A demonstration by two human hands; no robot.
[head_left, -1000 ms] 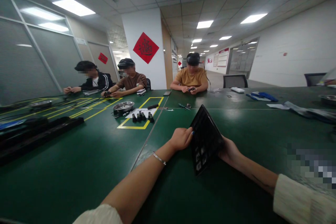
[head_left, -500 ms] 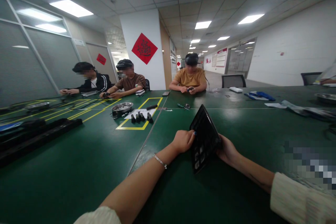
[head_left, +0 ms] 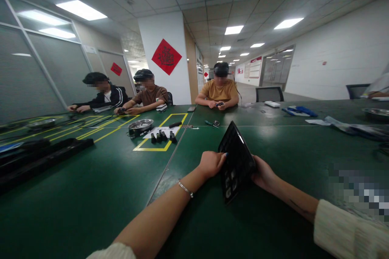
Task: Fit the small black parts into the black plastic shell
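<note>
A black flat rectangular object (head_left: 235, 162) with a glossy rim is held tilted on edge above the table. Lighter squarish patches show on its lower face; its exact kind is unclear. My left hand (head_left: 212, 163) grips its left edge, thumb pressed onto the face turned toward me. On the other side, my right hand (head_left: 263, 173) is closed around the right edge, with most of its fingers hidden behind the object.
On the green table (head_left: 100, 194) stand several black cylindrical parts (head_left: 163, 135) beside a metal bowl (head_left: 140, 126). Pliers (head_left: 212, 123) lie farther out. A long black tray (head_left: 45, 162) is at left, a blue-and-white bundle (head_left: 299, 111) at right. Three people sit across the table.
The view has shifted very slightly. Both hands keep their hold on the black flat object, which stays at nearly the same tilt.
</note>
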